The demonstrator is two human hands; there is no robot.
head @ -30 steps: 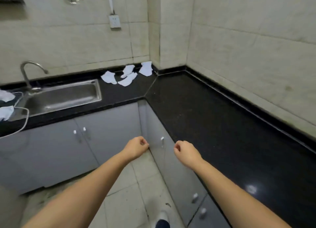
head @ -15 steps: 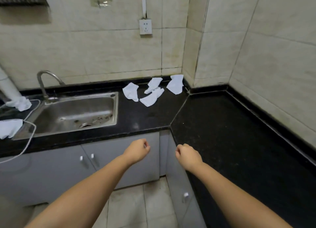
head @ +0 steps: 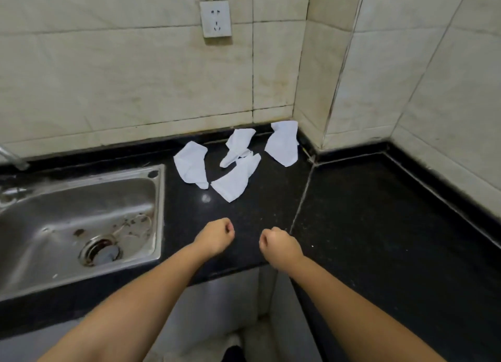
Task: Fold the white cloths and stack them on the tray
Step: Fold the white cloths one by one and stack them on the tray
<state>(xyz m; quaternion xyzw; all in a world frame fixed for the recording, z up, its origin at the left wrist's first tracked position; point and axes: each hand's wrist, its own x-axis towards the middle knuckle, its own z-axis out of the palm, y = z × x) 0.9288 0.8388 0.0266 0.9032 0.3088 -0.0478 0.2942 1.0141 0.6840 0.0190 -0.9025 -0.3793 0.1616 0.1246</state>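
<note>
Several crumpled white cloths lie on the black counter near the back wall: one on the left [head: 191, 164], one in the middle [head: 235, 182], a smaller one behind it [head: 238, 144], and one at the right by the corner [head: 283, 143]. My left hand [head: 215, 237] and my right hand [head: 279, 245] hover over the counter's front edge, short of the cloths. Both are curled into fists and hold nothing. No tray is in view.
A steel sink [head: 73, 223] is set into the black counter [head: 379, 226] on the left, its tap barely visible at the left edge. A wall socket [head: 216, 18] hangs above the cloths. The counter turns along the right wall. Grey cabinets stand below.
The view has moved closer to the counter and tilted down. Both fists now hang over the counter edge, nearer the cloths. The cloths have not moved.
</note>
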